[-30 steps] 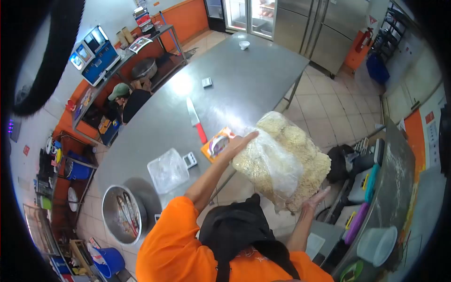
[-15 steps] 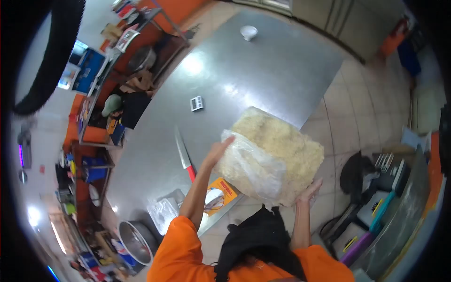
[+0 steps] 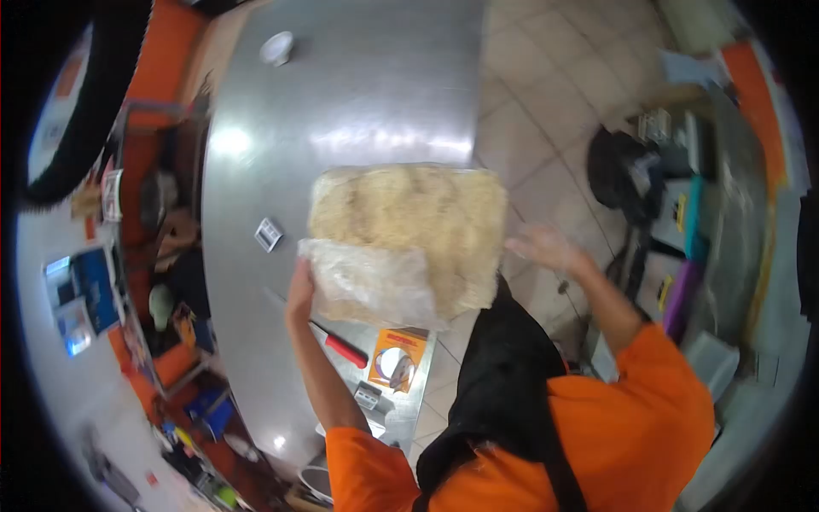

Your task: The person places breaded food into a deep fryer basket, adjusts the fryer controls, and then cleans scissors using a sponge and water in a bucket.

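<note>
A thick, pale yellow, crumbly-looking slab [image 3: 409,205] lies at the near right edge of the metal table, partly past it. A clear plastic sheet [image 3: 371,273] covers its near left part. My left hand [image 3: 300,290] is closed around the slab's left edge, beside the plastic; its fingertips are hidden. Off the right edge of the slab, my right hand [image 3: 546,246] is open, fingers stretched towards it, slightly blurred and holding nothing. Near my left forearm lies a knife with a red handle [image 3: 345,350], its blade partly hidden by that arm.
The metal table [image 3: 367,94] carries a small white bowl [image 3: 276,49] and a timer-like device [image 3: 268,235]. By its near edge are an orange packet [image 3: 397,358] and a small grey device [image 3: 368,394]. Tiled floor [image 3: 546,111] and a cluttered bench [image 3: 708,213] lie to the right.
My view has turned, so table and slab appear rotated and further left. My right hand has come away from the slab's near right corner. My left hand is still at its left edge.
</note>
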`<state>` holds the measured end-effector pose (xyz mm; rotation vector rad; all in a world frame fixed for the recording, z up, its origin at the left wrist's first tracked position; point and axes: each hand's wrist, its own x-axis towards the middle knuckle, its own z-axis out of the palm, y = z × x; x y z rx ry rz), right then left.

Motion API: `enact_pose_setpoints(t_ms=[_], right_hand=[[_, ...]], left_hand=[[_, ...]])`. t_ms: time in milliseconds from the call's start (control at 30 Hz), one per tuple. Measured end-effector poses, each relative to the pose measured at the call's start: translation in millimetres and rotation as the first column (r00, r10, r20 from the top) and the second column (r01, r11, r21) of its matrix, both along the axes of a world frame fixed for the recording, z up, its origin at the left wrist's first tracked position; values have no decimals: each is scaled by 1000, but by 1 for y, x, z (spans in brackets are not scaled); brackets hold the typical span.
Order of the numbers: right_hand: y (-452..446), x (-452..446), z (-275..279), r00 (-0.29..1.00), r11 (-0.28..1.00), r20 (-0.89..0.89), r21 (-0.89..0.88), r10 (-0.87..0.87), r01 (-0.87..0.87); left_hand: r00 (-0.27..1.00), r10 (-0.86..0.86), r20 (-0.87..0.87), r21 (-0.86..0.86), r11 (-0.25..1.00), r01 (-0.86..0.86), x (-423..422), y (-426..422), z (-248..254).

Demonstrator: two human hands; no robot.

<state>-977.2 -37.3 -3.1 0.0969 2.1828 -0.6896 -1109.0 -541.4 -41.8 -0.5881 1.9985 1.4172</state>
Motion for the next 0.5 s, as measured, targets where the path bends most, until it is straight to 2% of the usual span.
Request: enact_pose_setpoints(t_ms=[33,67,100,133,167,200,267,333,433,500], right_hand=[[-7,-13,7,994,928,-83,-363,64,-90],[-14,-26,13,986,702,-117,-691,122,-169],[-47,-54,51,881,562,-134,-724,453,-399],[-95,-61,94,730,558,-296,-490,616,-670],[-143,-68,137,504,462,-397,-203,767,-863],[-193,-79,165,399,386,-518,-139,756,-912],[-296,-72,205,280,264,-753,-146,595,-953],[-385,-38,242,185,97,-871,-158,455,-983],[-505,90,292,57,-253,-957,-132,284,-958],[-557,211,324,-29,-504,-979,-77,201,-860]], left_hand=[[1000,25,0,2,1000,-25,5,-10,6],[999,44,0,11,999,-44,14,-11,9],[985,84,-153,-22,996,-88,31,-8,23],[954,181,-239,-26,981,-193,46,-5,28],[908,320,-270,83,948,-309,61,-20,24],[876,391,-283,106,920,-376,76,-35,27],[801,519,-297,114,853,-510,134,-56,33],[711,638,-295,111,762,-638,216,-75,42],[501,819,-280,121,548,-828,374,-80,53],[300,912,-279,141,348,-927,490,-66,54]])
